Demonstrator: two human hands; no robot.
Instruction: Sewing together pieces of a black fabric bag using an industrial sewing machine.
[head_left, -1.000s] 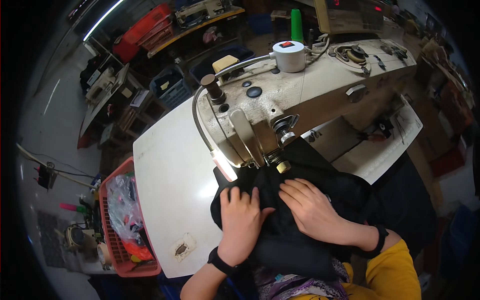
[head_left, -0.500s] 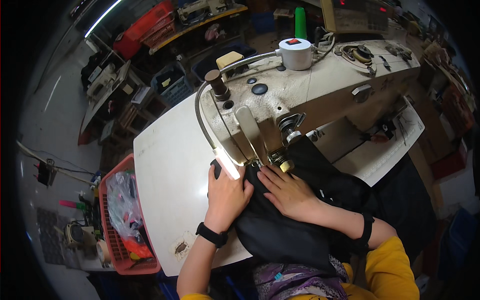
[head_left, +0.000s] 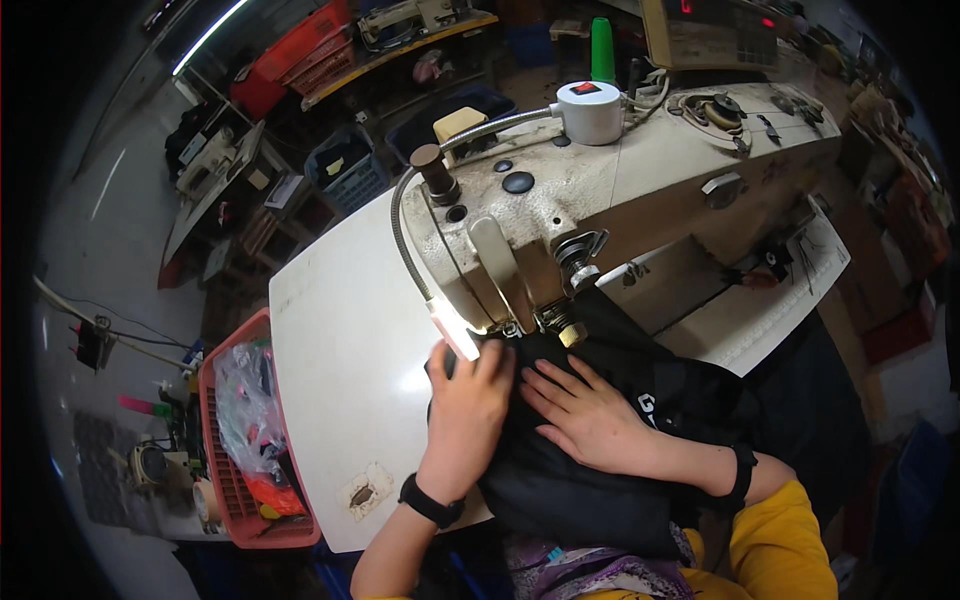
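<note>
1. Black fabric (head_left: 590,500) is positioned under both hands; its far edge is led beneath the needle end of the sewing machine (head_left: 610,200), just beyond the fingertips.
2. The fabric is seen to be dark, soft and creased, with folds bunched nearer the body than the right hand and a loose expanse spread to that hand's right. A white printed mark (head_left: 648,405) is shown just beyond the right wrist.
3. The left hand (head_left: 468,400) is laid palm down on the fabric's left margin, not closed, its fingers bent.
4. The right hand (head_left: 585,415) is laid flat on the fabric, its fingers extended and slightly parted.
5. A lit lamp (head_left: 455,330) is suspended just above the left hand's fingertips.
6. The white tabletop (head_left: 340,350) is extended to the left of the left hand.
7. A pink-red basket (head_left: 230,505) is placed beyond the tabletop's left edge, well apart from the left hand. Clear plastic bags (head_left: 245,410) are contained in it, with orange-red plastic (head_left: 275,496) nearer the body.
8. A grey-blue crate (head_left: 357,187) is located far beyond the left hand; dark material and a yellow piece (head_left: 335,165) are held inside.
9. Red baskets (head_left: 305,50) are stacked farther off; their contents cannot be made out.
</note>
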